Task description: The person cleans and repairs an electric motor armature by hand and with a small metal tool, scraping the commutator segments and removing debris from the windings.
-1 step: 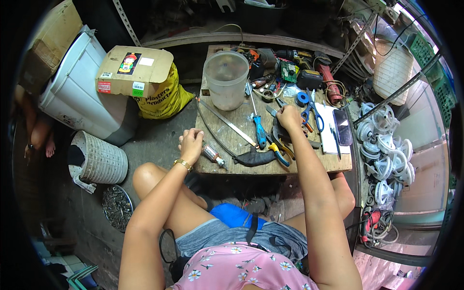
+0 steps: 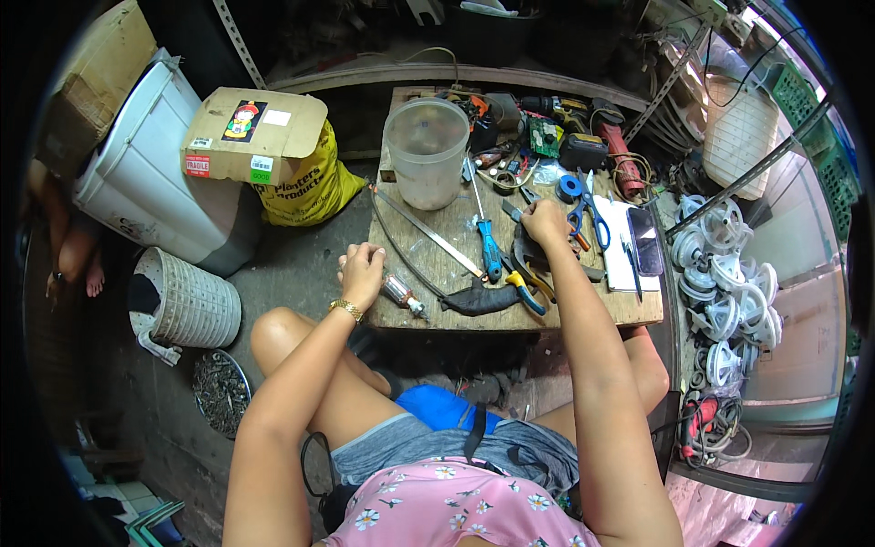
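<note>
The left hand [image 2: 361, 271] sits beside the copper-wound rotor [image 2: 398, 290] on the table [image 2: 433, 263], the right hand [image 2: 545, 221] at a metal tool [image 2: 511, 211]; I can't tell either grip. Probably tool-picking, needing a firm hold next.

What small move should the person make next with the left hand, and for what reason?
Probably the bare left hand should slide the small, copper-coloured cylindrical rotor inward: it lies near the front left corner of the brown wooden tabletop, might roll off, and that hand is right beside it.
</note>
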Action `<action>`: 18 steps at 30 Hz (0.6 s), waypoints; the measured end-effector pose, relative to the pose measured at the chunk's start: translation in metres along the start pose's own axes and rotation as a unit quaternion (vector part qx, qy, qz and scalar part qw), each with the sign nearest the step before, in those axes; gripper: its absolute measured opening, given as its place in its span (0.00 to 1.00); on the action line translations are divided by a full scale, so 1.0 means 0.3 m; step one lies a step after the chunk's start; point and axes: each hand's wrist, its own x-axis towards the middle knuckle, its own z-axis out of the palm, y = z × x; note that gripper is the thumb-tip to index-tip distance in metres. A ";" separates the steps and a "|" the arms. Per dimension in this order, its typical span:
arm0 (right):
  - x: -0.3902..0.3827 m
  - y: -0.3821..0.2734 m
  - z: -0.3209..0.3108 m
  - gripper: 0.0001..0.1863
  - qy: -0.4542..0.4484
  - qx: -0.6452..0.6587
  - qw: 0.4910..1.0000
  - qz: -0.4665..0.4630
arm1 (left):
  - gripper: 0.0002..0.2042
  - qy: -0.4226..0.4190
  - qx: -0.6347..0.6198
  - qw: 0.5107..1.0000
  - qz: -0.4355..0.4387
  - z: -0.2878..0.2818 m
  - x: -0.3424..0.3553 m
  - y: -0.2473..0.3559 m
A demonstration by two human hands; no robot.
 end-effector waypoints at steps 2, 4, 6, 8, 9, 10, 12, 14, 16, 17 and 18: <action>0.002 -0.017 0.003 0.11 -0.012 0.018 0.999 0.029 | 0.12 0.013 0.010 1.000 0.025 0.008 0.001 -0.020; 0.025 -0.015 0.011 0.12 0.015 0.047 0.999 0.021 | 0.10 0.042 0.017 0.998 0.049 0.023 0.005 -0.044; 0.067 0.050 0.022 0.14 0.041 0.097 0.994 0.001 | 0.10 0.056 0.016 0.995 0.075 0.040 0.007 -0.029; 0.073 0.070 0.042 0.11 0.066 0.176 0.982 -0.034 | 0.10 0.055 0.009 0.994 0.093 0.031 0.000 -0.032; 0.079 0.079 0.046 0.10 0.083 0.206 0.973 -0.055 | 0.09 0.040 0.001 0.994 0.103 0.019 -0.003 -0.028; 0.123 0.152 0.035 0.09 0.102 0.240 0.965 -0.032 | 0.09 0.023 -0.009 0.990 0.136 0.032 0.009 0.005; 0.140 0.163 0.033 0.06 0.082 0.343 0.936 -0.001 | 0.10 -0.037 -0.012 0.986 0.164 -0.007 0.020 0.016; 0.087 0.054 0.028 0.06 0.055 0.445 0.894 -0.008 | 0.15 -0.123 -0.004 0.981 0.151 -0.101 0.014 -0.029; 0.110 0.071 -0.003 0.06 0.096 0.449 0.888 -0.034 | 0.21 -0.191 0.057 0.956 0.217 -0.117 0.015 -0.029; 0.123 0.087 -0.022 0.06 0.092 0.473 0.875 -0.035 | 0.24 -0.225 0.088 0.938 0.250 -0.117 0.016 -0.029; 0.136 0.104 -0.042 0.06 0.094 0.513 0.852 -0.035 | 0.26 -0.235 0.084 0.933 0.258 -0.112 0.015 -0.026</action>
